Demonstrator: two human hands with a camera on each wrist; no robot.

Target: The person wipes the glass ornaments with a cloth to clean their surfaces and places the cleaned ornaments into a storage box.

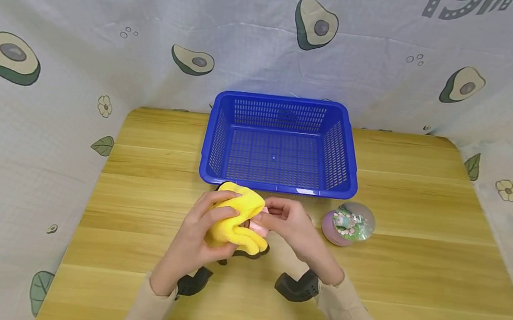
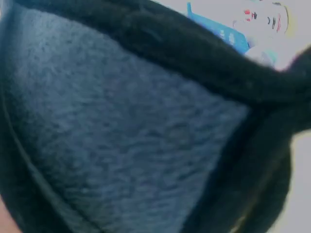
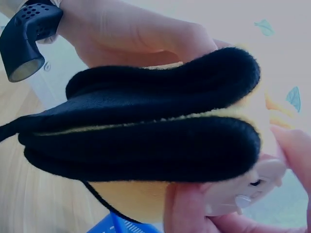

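My left hand (image 1: pixel 193 229) grips a bunched yellow cloth (image 1: pixel 239 200), its fingers spread over the top and thumb below. Thick black edging (image 3: pixel 146 150) runs along the cloth's folds in the right wrist view. Against the cloth's right side, my right hand (image 1: pixel 293 227) pinches a small pink thing (image 1: pixel 259 228). This pink thing (image 3: pixel 248 194) has dark and pale marks in the right wrist view; its full shape is hidden by cloth and fingers. Dark fabric (image 2: pixel 126 121) fills most of the left wrist view and hides the left fingers.
A blue plastic basket (image 1: pixel 277 187) stands just beyond the hands on the wooden table (image 1: pixel 416 262). To the right of my right hand lies a snow globe (image 1: pixel 348 226) with a purple base, tilted. A patterned curtain (image 1: pixel 251 38) surrounds the table's back and sides.
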